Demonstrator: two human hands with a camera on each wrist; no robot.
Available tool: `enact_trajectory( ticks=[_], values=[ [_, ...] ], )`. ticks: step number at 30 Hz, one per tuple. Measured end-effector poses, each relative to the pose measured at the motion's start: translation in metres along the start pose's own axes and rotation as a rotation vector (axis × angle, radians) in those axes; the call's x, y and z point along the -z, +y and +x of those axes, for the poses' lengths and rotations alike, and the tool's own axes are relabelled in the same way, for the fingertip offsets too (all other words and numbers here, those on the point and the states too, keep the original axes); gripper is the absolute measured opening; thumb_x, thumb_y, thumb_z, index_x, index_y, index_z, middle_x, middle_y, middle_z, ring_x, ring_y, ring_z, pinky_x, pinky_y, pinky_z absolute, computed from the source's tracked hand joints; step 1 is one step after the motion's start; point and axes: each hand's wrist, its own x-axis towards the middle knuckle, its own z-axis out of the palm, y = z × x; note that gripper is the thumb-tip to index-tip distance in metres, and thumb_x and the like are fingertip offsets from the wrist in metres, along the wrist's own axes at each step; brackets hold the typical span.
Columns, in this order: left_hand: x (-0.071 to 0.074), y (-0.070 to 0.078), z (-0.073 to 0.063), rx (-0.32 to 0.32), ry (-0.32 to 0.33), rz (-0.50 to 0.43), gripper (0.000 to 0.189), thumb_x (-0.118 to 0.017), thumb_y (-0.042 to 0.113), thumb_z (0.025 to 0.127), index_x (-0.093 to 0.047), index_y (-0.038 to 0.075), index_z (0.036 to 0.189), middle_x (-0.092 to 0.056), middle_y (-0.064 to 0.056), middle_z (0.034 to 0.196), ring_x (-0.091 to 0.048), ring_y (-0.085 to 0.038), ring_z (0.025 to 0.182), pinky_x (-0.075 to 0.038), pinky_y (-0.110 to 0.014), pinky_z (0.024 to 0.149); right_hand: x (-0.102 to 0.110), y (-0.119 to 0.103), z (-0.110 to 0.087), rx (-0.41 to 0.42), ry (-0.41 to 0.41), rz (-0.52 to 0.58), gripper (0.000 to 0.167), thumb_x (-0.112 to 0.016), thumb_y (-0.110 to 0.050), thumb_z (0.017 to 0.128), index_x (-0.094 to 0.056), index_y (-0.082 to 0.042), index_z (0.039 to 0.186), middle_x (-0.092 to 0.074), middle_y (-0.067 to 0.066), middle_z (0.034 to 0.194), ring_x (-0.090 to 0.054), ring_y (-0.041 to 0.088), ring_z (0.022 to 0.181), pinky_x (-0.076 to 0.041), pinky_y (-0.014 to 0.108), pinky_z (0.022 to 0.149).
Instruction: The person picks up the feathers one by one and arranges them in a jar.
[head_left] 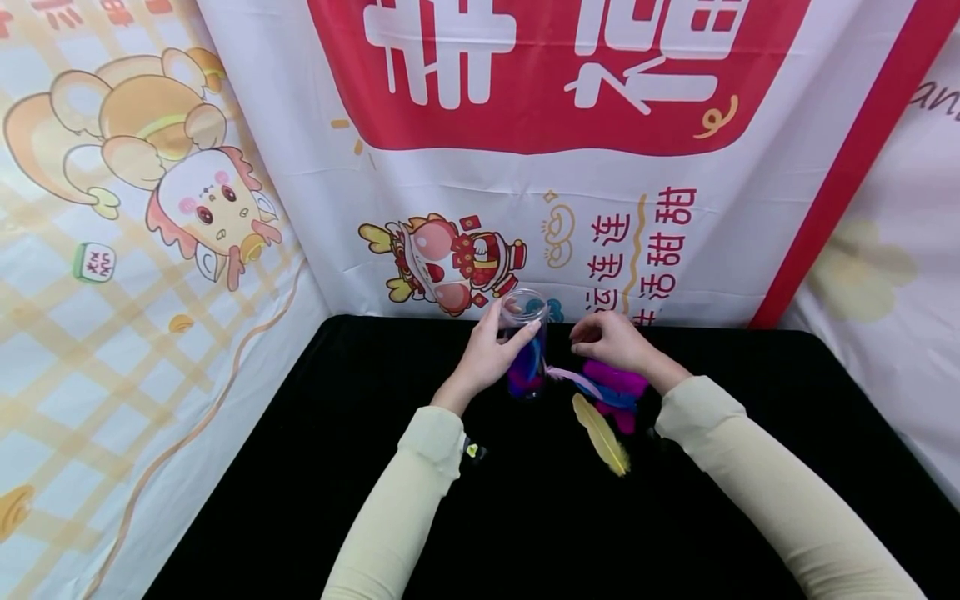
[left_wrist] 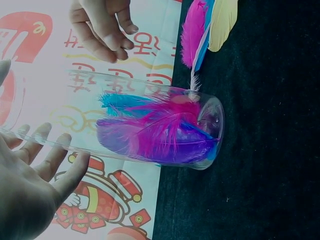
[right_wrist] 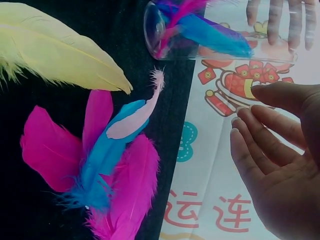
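Observation:
A tall clear jar (head_left: pixel 527 312) stands upright on the black cloth, with its mouth at the top. My left hand (head_left: pixel 483 358) grips it near the rim, thumb on the near side. Inside lie purple (left_wrist: pixel 107 135), magenta and blue feathers, low in the jar. To the right of the jar my right hand (head_left: pixel 611 340) hovers with bent, relaxed fingers; the right wrist view shows nothing between them. Below it lie magenta feathers (right_wrist: pixel 50 147), a blue feather (right_wrist: pixel 102 155) and a small pale pink feather (right_wrist: pixel 131 122). A yellow feather (head_left: pixel 600 433) lies nearer to me.
The black cloth (head_left: pixel 480 533) covers the table. Behind it hangs a white and red printed backdrop (head_left: pixel 450 175), close to the jar. Another printed sheet (head_left: pixel 150 333) hangs at the left. A small dark object (head_left: pixel 474 451) shows beside the left cuff.

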Motion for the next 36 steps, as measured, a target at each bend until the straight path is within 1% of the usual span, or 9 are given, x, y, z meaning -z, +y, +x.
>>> enact_trajectory(
  ticks=[7, 14, 19, 22, 27, 30, 36],
  values=[
    [-0.001, 0.000, 0.001, -0.027, 0.003, 0.012, 0.075, -0.065, 0.056, 0.097, -0.035, 0.022, 0.157, -0.046, -0.002, 0.152, -0.051, -0.020, 0.135, -0.047, -0.047, 0.108, -0.005, 0.003, 0.002, -0.028, -0.021, -0.017, 0.018, -0.077, -0.007, 0.090, -0.075, 0.001, 0.106, -0.076, 0.011, 0.097, -0.071, 0.025, 0.090, -0.058, 0.044, 0.082],
    [0.000, 0.000, 0.000, -0.024, -0.002, 0.001, 0.075, -0.065, 0.054, 0.097, -0.034, 0.021, 0.157, -0.044, -0.004, 0.154, -0.051, -0.020, 0.135, -0.046, -0.048, 0.109, -0.009, 0.007, 0.005, -0.020, -0.031, -0.035, 0.018, -0.077, -0.008, 0.090, -0.075, 0.001, 0.105, -0.076, 0.010, 0.095, -0.071, 0.024, 0.088, -0.058, 0.042, 0.080],
    [0.000, -0.001, 0.000, -0.025, -0.014, -0.012, 0.079, -0.065, 0.054, 0.097, -0.032, 0.017, 0.159, -0.043, -0.009, 0.155, -0.050, -0.022, 0.136, -0.045, -0.049, 0.110, -0.012, 0.009, 0.006, -0.038, -0.038, -0.041, 0.017, -0.076, -0.007, 0.090, -0.075, 0.001, 0.105, -0.075, 0.009, 0.095, -0.070, 0.022, 0.087, -0.058, 0.042, 0.080],
    [0.000, 0.000, 0.000, -0.020, -0.017, -0.014, 0.080, -0.064, 0.055, 0.097, -0.031, 0.017, 0.159, -0.044, -0.008, 0.154, -0.050, -0.022, 0.136, -0.045, -0.049, 0.110, -0.014, 0.010, 0.006, -0.041, -0.038, -0.047, 0.017, -0.077, -0.009, 0.090, -0.075, 0.000, 0.104, -0.075, 0.008, 0.094, -0.070, 0.021, 0.086, -0.058, 0.042, 0.080],
    [0.001, 0.001, -0.001, -0.016, -0.014, -0.020, 0.077, -0.064, 0.056, 0.097, -0.033, 0.022, 0.158, -0.046, -0.002, 0.151, -0.051, -0.021, 0.135, -0.046, -0.048, 0.109, -0.018, 0.011, 0.006, -0.031, -0.028, -0.072, 0.016, -0.078, -0.012, 0.089, -0.075, -0.003, 0.102, -0.076, 0.005, 0.091, -0.070, 0.019, 0.084, -0.057, 0.041, 0.079],
    [0.001, 0.001, -0.001, -0.019, -0.010, -0.017, 0.077, -0.064, 0.057, 0.096, -0.033, 0.023, 0.158, -0.046, -0.002, 0.151, -0.051, -0.021, 0.135, -0.046, -0.048, 0.109, -0.019, 0.012, 0.006, -0.033, -0.032, -0.079, 0.017, -0.079, -0.012, 0.089, -0.075, -0.003, 0.102, -0.076, 0.006, 0.092, -0.070, 0.020, 0.085, -0.058, 0.041, 0.079],
    [0.000, 0.000, -0.002, -0.016, -0.004, -0.003, 0.080, -0.065, 0.056, 0.096, -0.032, 0.019, 0.159, -0.046, -0.006, 0.151, -0.051, -0.022, 0.136, -0.047, -0.048, 0.109, -0.024, 0.015, 0.006, -0.039, -0.053, -0.090, 0.017, -0.078, -0.012, 0.089, -0.075, -0.003, 0.103, -0.075, 0.007, 0.094, -0.070, 0.023, 0.087, -0.057, 0.043, 0.081]
  ],
)
